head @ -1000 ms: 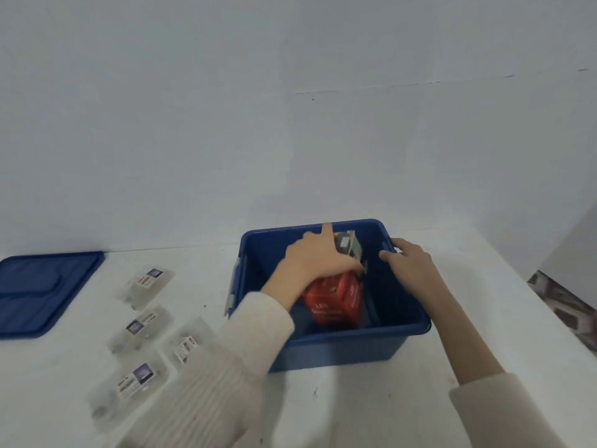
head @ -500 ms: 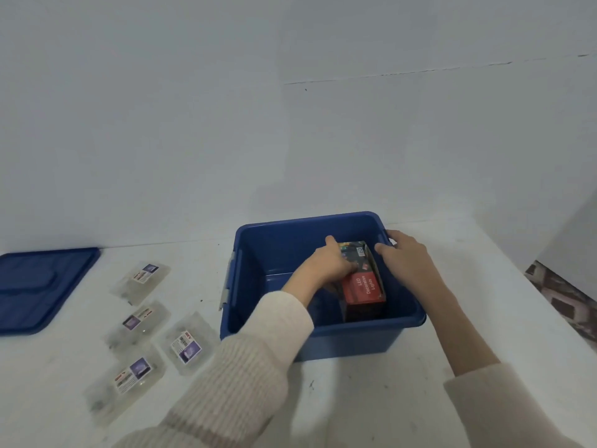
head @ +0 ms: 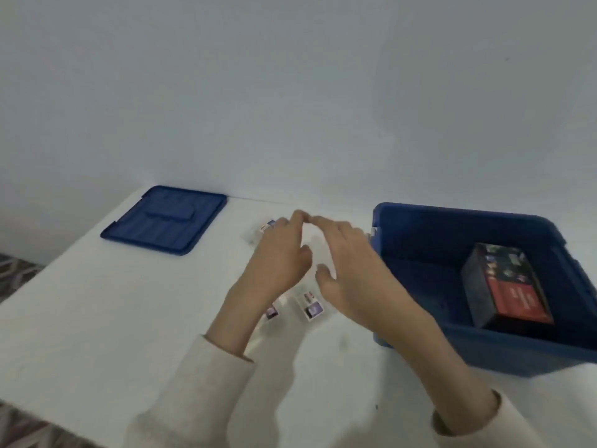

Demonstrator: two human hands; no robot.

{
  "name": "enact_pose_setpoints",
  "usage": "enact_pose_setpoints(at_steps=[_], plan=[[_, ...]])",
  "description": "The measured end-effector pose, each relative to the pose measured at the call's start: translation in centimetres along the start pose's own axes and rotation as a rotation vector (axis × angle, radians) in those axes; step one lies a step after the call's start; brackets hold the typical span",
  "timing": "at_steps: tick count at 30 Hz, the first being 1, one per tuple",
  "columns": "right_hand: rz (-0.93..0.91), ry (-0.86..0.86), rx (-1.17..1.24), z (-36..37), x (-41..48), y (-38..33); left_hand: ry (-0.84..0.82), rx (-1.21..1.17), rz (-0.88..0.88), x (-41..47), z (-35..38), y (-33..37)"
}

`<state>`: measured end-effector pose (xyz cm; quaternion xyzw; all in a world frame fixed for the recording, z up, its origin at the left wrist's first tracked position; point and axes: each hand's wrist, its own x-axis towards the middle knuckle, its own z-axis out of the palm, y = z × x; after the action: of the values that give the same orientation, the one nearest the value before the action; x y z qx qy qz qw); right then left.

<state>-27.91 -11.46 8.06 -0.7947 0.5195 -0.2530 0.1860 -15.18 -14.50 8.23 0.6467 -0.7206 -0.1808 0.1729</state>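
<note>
A white table (head: 113,318) stands against a bare pale wall (head: 290,92). On it, just left of the bin, lie the packets (head: 311,307): small clear plastic pouches with printed labels, flat on the surface and mostly hidden under two hands. The left hand (head: 277,260) and right hand (head: 349,270) are side by side above them, fingers straight and loosely spread, tips almost meeting at the far side, gripping nothing; whether the palms touch the plastic I cannot tell. The packets look light, thin and limp, with a slick film that likely slides on the tabletop. Sweeping them together or pinching each by an edge should serve better than pressing from above. The bin (head: 484,350), blue and open, sits just beside the right forearm, and its left rim is the one edge to clear when carrying anything across. A dark and red box (head: 507,286) lies toward the bin's right side, leaving the left of its floor free. The lid (head: 164,219) lies well apart at the far left, with open table toward the near edge.
</note>
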Motion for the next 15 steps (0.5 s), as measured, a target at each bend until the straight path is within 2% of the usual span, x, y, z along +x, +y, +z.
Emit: enact_pose_setpoints(at_steps=[2,4,7,11,15], plan=[[0.064,-0.274,-0.12,3.4,1.1,0.0,-0.24,0.214,-0.139,-1.1,0.2,-3.9],[0.163,-0.473,-0.243,5.8,2.0,0.7,-0.443,0.332,-0.208,-2.1,0.9,-6.3],[0.274,-0.621,-0.349,8.2,2.6,1.6,-0.523,0.394,-0.207,-2.7,2.4,-8.0],[0.31,-0.538,-0.435,9.3,2.7,1.8,-0.448,0.502,-0.166,-2.7,3.5,-8.4],[0.314,-0.348,-0.267,7.1,2.7,0.4,-0.434,0.45,-0.133,-1.7,1.3,-7.7]])
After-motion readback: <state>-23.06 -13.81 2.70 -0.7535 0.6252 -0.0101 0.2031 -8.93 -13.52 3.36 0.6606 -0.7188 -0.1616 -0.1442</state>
